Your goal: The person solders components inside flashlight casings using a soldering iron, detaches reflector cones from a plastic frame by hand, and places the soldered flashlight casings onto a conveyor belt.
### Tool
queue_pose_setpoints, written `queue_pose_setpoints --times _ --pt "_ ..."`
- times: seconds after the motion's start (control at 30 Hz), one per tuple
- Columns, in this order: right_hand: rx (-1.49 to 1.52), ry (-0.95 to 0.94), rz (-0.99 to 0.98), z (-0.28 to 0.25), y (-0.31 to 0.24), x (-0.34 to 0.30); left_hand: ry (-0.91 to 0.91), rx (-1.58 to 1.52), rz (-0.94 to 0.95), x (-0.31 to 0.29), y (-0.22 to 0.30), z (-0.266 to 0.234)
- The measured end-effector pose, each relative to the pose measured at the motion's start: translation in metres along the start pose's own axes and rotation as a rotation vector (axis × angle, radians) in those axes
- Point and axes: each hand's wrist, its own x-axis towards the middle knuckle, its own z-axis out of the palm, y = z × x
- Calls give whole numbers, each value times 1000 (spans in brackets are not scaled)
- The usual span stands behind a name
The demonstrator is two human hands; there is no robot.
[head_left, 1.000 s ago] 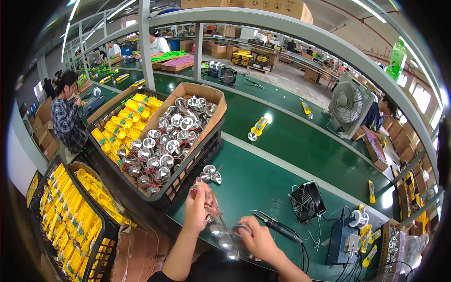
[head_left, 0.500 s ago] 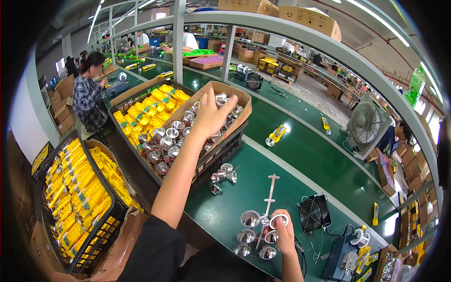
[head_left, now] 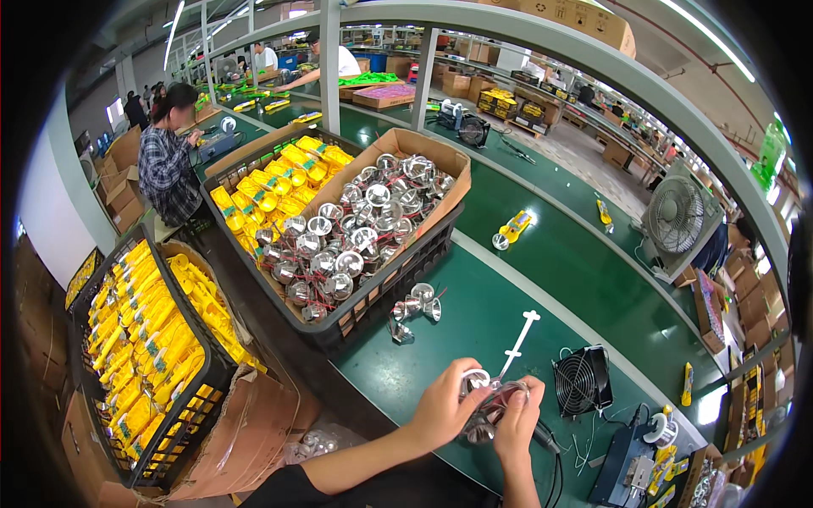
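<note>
My left hand (head_left: 447, 405) is closed around a shiny silver reflector cup (head_left: 475, 381) above the green bench. Beside it, my right hand (head_left: 517, 416) pinches another reflector cup, its fingers against the rim. More silver cups cluster between and below both hands, partly hidden by my fingers. A thin pale rod with short crossbars (head_left: 514, 349) slants up and away from this cluster. Farther left on the bench lie a few loose reflector cups with red wires (head_left: 417, 306). The open cardboard box (head_left: 446, 151) behind them holds many more wired reflector cups.
Yellow torch bodies (head_left: 284, 173) share the black crate with the box. Another crate (head_left: 169, 356) of yellow parts stands left. A small black fan (head_left: 583, 381) and a blue soldering unit (head_left: 622, 466) are on the right. A yellow torch (head_left: 514, 227) lies on the green belt.
My left hand has come back from the box to beside my right hand, with a reflector cup in it. The rod and cups now sit in a tilted cluster between the hands.
</note>
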Motion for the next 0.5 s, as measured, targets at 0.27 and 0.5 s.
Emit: queue_pose_setpoints --times 0.27,0.5 --pt "301 -484 139 -18 -10 2 -185 -607 -361 -5 -11 -27" --pt "440 -829 250 6 -41 60 -244 -1182 -163 -13 -33 -81"
